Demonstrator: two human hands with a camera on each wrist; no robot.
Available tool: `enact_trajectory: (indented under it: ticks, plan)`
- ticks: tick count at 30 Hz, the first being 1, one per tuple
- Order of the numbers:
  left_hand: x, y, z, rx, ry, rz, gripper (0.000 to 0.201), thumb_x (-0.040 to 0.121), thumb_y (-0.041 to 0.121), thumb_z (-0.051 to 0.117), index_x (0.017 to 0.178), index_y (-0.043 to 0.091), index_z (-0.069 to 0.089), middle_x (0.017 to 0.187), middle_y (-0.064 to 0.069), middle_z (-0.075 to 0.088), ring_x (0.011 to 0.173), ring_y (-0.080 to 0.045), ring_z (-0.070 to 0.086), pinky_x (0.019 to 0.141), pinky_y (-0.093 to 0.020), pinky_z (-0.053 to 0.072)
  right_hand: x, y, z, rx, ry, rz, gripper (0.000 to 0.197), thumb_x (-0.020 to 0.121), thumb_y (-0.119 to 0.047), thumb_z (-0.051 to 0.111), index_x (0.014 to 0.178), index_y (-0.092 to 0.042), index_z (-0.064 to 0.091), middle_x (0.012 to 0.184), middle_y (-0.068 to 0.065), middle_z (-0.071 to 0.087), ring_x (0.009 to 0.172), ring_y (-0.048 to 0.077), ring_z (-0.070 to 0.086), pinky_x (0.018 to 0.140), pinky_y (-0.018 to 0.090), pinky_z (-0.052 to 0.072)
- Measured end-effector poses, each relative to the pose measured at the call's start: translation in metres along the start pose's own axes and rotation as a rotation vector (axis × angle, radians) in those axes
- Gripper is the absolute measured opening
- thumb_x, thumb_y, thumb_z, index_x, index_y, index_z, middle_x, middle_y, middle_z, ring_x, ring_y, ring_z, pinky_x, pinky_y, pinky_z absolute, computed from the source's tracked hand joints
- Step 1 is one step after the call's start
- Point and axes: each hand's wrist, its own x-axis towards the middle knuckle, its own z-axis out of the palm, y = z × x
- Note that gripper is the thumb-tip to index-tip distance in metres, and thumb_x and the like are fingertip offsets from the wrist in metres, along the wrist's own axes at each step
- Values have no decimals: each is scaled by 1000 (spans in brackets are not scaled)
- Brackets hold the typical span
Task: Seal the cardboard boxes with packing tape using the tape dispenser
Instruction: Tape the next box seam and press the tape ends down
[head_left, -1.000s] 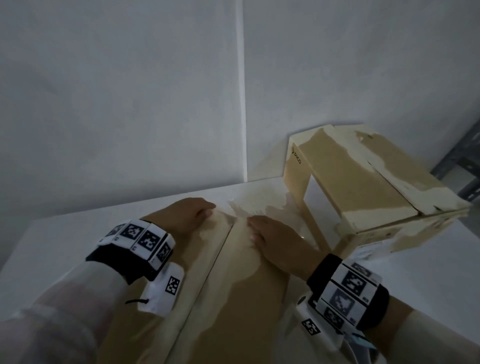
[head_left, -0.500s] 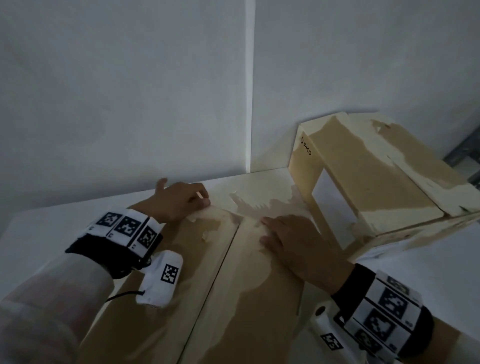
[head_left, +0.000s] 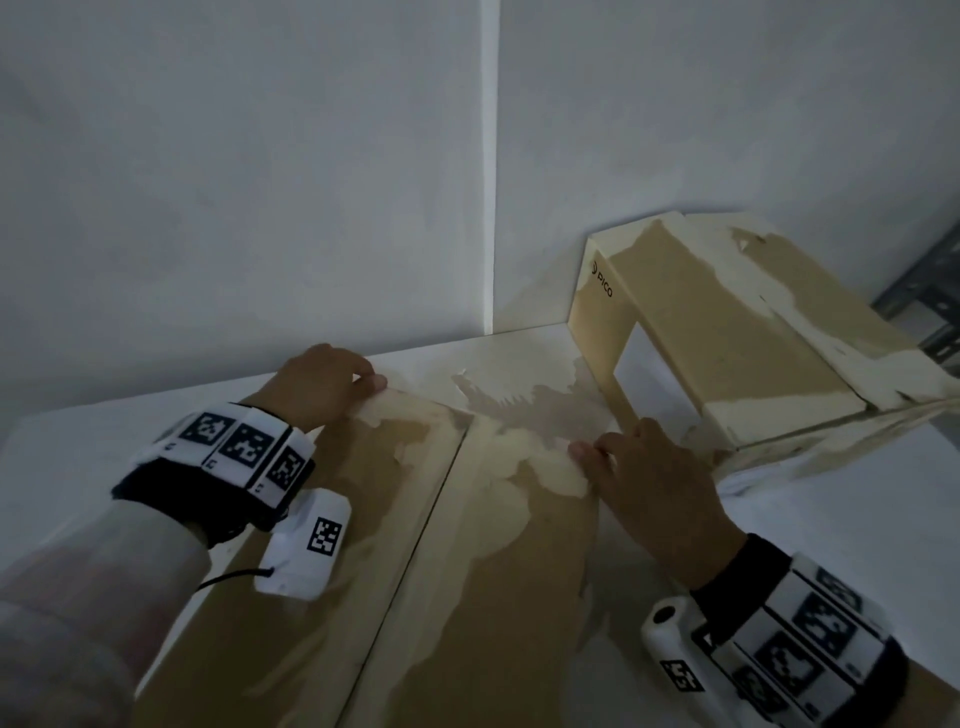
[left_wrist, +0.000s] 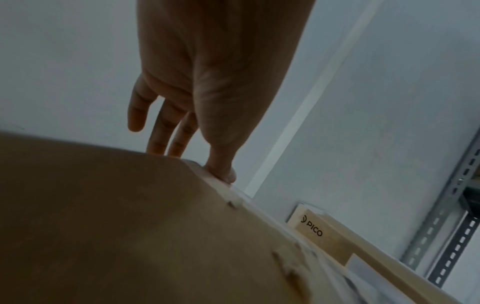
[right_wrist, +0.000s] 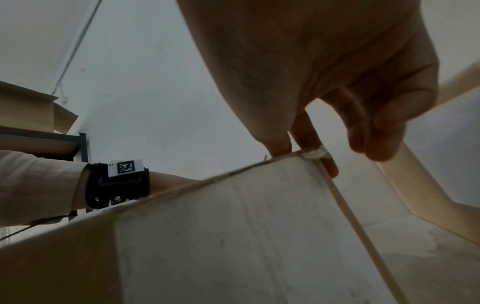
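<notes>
On my far left the left hand (head_left: 317, 387) sits at the far left corner of the near cardboard box (head_left: 363, 571). In the left wrist view its thumb (left_wrist: 221, 170) presses down on the box's top edge while the fingers (left_wrist: 158, 133) reach past that edge, mostly straight and only slightly bent; I see nothing pinched between them, so I read this hand as laid loosely over the corner, not clasping it.

Moving right, the box top fills the middle of the head view: two closed flaps (head_left: 493, 571) meeting along a dark centre seam (head_left: 415, 545) that runs away from me towards the wall (head_left: 260, 182). The surface is patchy, with pale torn areas near the far edge.

Further right, the right hand (head_left: 649, 493) rests at the far right corner of the same box, fingertips pointing inward towards the seam. In the right wrist view the thumb (right_wrist: 278, 142) and a finger (right_wrist: 309, 135) come down together on the box's corner edge, with a small pale scrap (right_wrist: 315, 153) right at their tips; whether they truly pinch it I cannot tell. The other fingers curl loosely beside the box, holding nothing.

So the box lies beneath and between both hands, each at one far corner.

On the far right a second cardboard box (head_left: 727, 332), marked PICO, stands tilted near the wall on the white table (head_left: 831, 493), just beside the right hand but not touching it.
</notes>
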Motion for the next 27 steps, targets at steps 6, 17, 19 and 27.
enact_trajectory:
  ticks: [6, 17, 19, 27]
  plan:
    - [2, 6, -1, 39, -40, 38, 39, 96, 26, 40, 82, -2, 62, 83, -13, 61, 80, -26, 55, 69, -27, 34, 0, -7, 1, 109, -45, -56, 35, 97, -29, 33, 96, -4, 58, 95, 15, 60, 89, 32, 58, 73, 35, 42]
    - [5, -4, -4, -55, -100, 116, 29, 94, 20, 46, 121, 13, 55, 117, -14, 63, 100, -23, 56, 81, -26, 37, 2, -19, 0, 208, -58, -21, 30, 99, -19, 30, 105, -4, 55, 108, 14, 59, 104, 28, 52, 74, 28, 27]
    - [5, -9, -5, -22, -93, 143, 27, 94, 18, 47, 118, 15, 59, 118, -11, 63, 102, -22, 57, 84, -27, 38, 7, -18, 4, 271, -64, -15, 31, 98, -17, 32, 116, -3, 53, 117, 16, 58, 112, 29, 50, 88, 30, 34]
    - [2, -10, -8, -31, -114, 143, 34, 94, 15, 47, 127, 18, 55, 132, -9, 55, 122, -25, 51, 103, -32, 36, 11, -12, 7, 427, 24, -65, 43, 97, -22, 37, 140, -19, 31, 110, 14, 64, 100, 28, 58, 88, 30, 41]
